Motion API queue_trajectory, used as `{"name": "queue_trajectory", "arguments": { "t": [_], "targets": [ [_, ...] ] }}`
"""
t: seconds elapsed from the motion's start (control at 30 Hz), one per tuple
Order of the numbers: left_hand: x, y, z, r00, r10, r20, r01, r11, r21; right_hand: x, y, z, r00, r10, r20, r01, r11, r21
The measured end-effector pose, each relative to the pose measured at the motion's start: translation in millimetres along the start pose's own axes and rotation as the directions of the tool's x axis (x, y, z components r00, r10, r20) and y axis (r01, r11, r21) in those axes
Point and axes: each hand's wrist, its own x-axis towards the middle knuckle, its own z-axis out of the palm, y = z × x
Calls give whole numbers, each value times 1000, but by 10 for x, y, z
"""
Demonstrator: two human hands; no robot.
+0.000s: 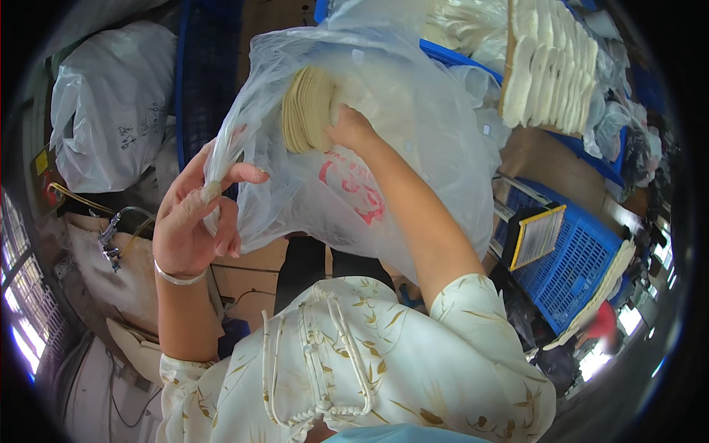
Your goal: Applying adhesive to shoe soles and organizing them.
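Observation:
A large clear plastic bag (pixel 413 148) with red marking hangs open in front of me. My left hand (pixel 198 203) pinches its gathered left edge between thumb and fingers, the other fingers curled. Inside the bag is a stack of cream insoles (pixel 306 111), lying toward its left side with the layered edges showing. My right arm reaches into the bag, and my right hand (pixel 351 128) is closed on the right edge of that stack. Its fingertips are partly hidden behind the hand and the insoles.
A full white plastic bag (pixel 111 107) stands at the left. Rows of cream insoles (pixel 550 66) rest at the upper right. Lower right are a blue plastic crate (pixel 572 266) and a yellow-and-black framed piece (pixel 538 236). A person in red (pixel 600 325) is far right.

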Motion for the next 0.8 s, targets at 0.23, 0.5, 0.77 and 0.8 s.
{"name": "queue_trajectory", "arguments": {
  "t": [0.23, 0.5, 0.77, 0.8],
  "targets": [
    [115, 71, 117, 991, -6, -130, -15, 988, -156, 923, -495, 1204, 921, 356, -161, -300, 909, 289],
    [206, 200, -112, 976, 105, -191, -133, 981, -140, 1571, -480, 1755, 806, 463, -370, -380, 883, 276],
    [369, 384, -544, 988, 153, 18, -150, 981, -120, 1754, 446, 1672, 816, 330, -474, -174, 923, 343],
    [390, 378, -561, 988, 150, 16, -147, 982, -122, 1738, 465, 1656, 820, 311, -481, -136, 922, 364]
  ]
}}
